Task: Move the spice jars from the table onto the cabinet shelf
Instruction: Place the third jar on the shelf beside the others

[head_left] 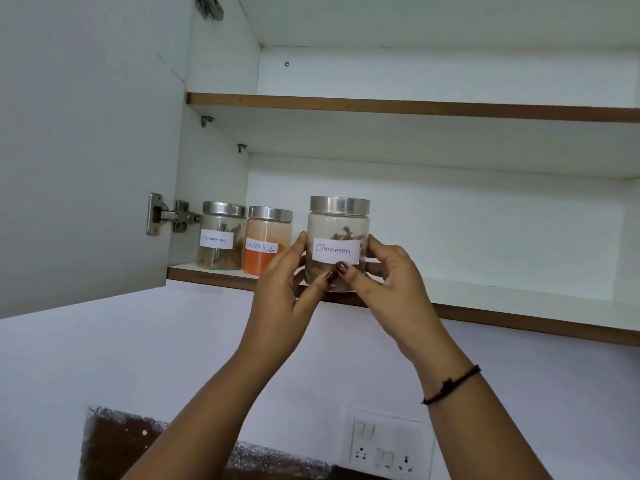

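Note:
A glass jar labelled Cinnamon, with a steel lid, is at the front edge of the lower cabinet shelf. My left hand grips its left side and my right hand grips its right side, thumbs meeting under the label. Whether the jar's base rests on the shelf is hidden by my fingers. Two more steel-lidded jars stand on the shelf to the left: another cinnamon jar by the cabinet wall and a red chilli powder jar beside it.
The cabinet door hangs open at the left on a metal hinge. An upper shelf spans the cabinet above. The lower shelf runs on to the right of the held jar. A switch and socket panel is on the wall below.

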A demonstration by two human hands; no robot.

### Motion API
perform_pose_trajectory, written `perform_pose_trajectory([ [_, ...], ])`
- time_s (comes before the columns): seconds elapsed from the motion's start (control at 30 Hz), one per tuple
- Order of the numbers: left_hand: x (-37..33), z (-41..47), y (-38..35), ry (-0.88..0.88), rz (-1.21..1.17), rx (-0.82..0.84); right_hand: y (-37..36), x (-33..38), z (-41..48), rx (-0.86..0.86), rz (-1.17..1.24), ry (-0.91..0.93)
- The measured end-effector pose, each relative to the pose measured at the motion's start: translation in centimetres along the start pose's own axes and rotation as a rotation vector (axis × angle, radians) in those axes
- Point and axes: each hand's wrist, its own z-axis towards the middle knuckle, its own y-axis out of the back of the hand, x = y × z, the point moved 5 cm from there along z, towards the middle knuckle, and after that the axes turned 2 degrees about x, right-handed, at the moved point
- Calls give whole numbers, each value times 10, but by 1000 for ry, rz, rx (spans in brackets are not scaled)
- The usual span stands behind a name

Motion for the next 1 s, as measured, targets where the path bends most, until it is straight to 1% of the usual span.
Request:
perform_pose_trajectory([
  [0.13,25,11,-2,29,38,1,-6,-15,18,40,-27,-11],
  [0.3,47,17,-4,68,175,57,-13,-37,29,31,-81,-58],
  [0.4,55,22,0,64,274,70,-14,-40,36,20,-171,-59],
  [0.53,58,28,1,77,389,82,-18,-43,48,61,-237,-87],
  [0.63,59,34,1,108,557,72,-21,-46,57,60,-290,-92],
  [0.7,60,36,0,116,623,70,-21,-50,60,57,-300,-90],
  [0.8,61,35,-2,110,640,47,-22,-55,64,48,-333,-99],
  [1.0,59,36,-1,93,580,-24,-23,-55,68,13,-391,-109],
])
